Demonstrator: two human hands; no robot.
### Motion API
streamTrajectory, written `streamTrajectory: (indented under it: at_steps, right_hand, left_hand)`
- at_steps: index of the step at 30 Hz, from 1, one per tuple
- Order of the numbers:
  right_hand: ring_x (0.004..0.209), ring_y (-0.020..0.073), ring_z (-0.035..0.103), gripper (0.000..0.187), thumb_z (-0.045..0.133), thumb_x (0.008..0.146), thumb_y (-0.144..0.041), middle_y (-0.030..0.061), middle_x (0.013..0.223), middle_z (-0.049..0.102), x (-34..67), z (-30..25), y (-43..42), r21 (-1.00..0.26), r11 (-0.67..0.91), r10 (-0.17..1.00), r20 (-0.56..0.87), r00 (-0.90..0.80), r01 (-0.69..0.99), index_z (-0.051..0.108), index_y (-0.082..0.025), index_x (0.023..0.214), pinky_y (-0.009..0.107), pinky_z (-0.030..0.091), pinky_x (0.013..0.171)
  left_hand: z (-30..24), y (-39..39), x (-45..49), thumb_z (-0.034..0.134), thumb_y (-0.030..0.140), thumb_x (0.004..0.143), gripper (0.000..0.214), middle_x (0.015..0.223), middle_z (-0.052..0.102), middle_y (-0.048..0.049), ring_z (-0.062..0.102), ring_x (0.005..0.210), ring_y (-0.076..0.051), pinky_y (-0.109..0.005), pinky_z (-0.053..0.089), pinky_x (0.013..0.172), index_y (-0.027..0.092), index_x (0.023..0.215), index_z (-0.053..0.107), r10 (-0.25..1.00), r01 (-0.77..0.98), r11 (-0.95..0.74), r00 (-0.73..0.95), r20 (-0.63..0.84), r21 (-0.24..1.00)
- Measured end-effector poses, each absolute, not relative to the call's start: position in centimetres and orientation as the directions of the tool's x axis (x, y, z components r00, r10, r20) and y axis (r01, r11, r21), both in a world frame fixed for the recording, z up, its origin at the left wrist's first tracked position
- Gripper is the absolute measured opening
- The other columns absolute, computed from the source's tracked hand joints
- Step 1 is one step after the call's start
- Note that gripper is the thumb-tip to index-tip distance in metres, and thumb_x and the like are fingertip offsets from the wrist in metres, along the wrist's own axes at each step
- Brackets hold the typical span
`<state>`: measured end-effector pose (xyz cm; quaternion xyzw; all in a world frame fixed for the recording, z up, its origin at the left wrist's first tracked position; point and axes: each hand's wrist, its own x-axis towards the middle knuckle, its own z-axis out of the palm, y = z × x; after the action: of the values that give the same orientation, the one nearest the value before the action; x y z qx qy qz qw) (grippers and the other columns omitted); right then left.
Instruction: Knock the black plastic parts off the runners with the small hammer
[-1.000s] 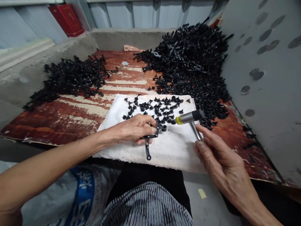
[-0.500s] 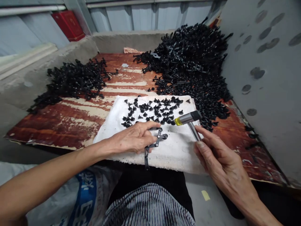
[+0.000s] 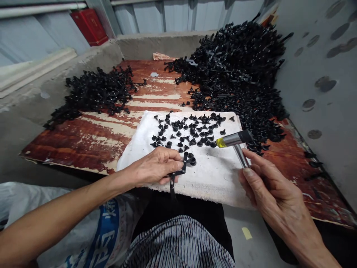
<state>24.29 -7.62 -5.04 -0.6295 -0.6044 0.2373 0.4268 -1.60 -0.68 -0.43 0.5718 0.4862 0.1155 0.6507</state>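
My left hand is closed on a black plastic sprue strip and presses it onto a white foam pad. The strip's lower end hangs over the pad's near edge. My right hand grips the metal handle of a small hammer with a yellow-tipped head, held just above the pad to the right of the strip. Several loose black studs lie scattered on the far half of the pad.
The pad rests on a worn red wooden board. A big heap of black sprue pieces fills the back right, a smaller heap the left. A grey wall rises on the right. A blue-printed sack lies by my lap.
My left hand has drawn the strip toward me, so its lower end now hangs off the pad's near edge. The hammer stays raised in about the same place.
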Motion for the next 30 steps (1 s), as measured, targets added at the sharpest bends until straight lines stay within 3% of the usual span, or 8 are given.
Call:
streamTrajectory:
  at_steps: [4,12,18,24,30]
  right_hand:
    - [0.112,0.0275,0.068,0.045,0.055,0.094,-0.046,0.0084,0.102,0.075,24.3,-5.0,-7.7,-0.833,0.091,0.967,0.206,0.153,0.545,0.062,-0.025,0.133,0.056,0.045,0.107]
    - [0.119,0.0290,0.064,0.044,0.057,0.093,-0.047,0.0085,0.110,0.074,24.2,-5.1,-7.8,-0.853,0.084,0.964,0.200,0.174,0.516,0.064,-0.026,0.131,0.060,0.035,0.113]
    - [0.115,0.0287,0.066,0.045,0.057,0.092,-0.048,0.0085,0.111,0.074,24.3,-5.3,-7.9,-0.850,0.074,0.965,0.192,0.177,0.521,0.063,-0.028,0.132,0.058,0.042,0.108]
    - [0.110,0.0255,0.069,0.044,0.057,0.094,-0.045,0.0094,0.114,0.074,24.5,-5.5,-7.9,-0.843,0.084,0.965,0.202,0.168,0.531,0.063,-0.027,0.133,0.044,0.058,0.093]
    - [0.110,0.0258,0.070,0.044,0.056,0.094,-0.044,0.0106,0.117,0.074,24.4,-5.3,-7.9,-0.831,0.090,0.963,0.213,0.164,0.549,0.063,-0.025,0.133,0.043,0.059,0.092]
  left_hand:
    - [-0.6,0.1,-1.4,0.056,0.031,0.087,0.024,0.059,0.060,0.0011,0.039,0.036,0.000,-0.015,0.027,0.040,0.014,0.070,0.054,0.690,0.391,0.307,0.537,-0.485,0.868]
    - [-0.8,0.6,-1.2,0.054,0.026,0.089,0.022,0.058,0.061,0.0005,0.039,0.037,-0.001,-0.014,0.028,0.040,0.014,0.071,0.055,0.689,0.425,0.236,0.561,-0.459,0.874]
    - [-0.7,0.8,-1.1,0.053,0.023,0.089,0.021,0.056,0.060,0.0017,0.041,0.038,-0.002,-0.016,0.030,0.043,0.014,0.071,0.056,0.694,0.453,0.216,0.552,-0.462,0.865]
    - [-0.6,0.9,-1.0,0.054,0.026,0.088,0.020,0.058,0.062,0.0017,0.038,0.037,-0.001,-0.017,0.029,0.043,0.014,0.072,0.056,0.692,0.462,0.218,0.548,-0.470,0.860]
    - [-0.8,0.8,-1.0,0.057,0.034,0.086,0.024,0.047,0.050,0.0074,0.038,0.037,-0.003,-0.019,0.031,0.045,0.015,0.071,0.055,0.690,0.444,0.218,0.560,-0.459,0.869]
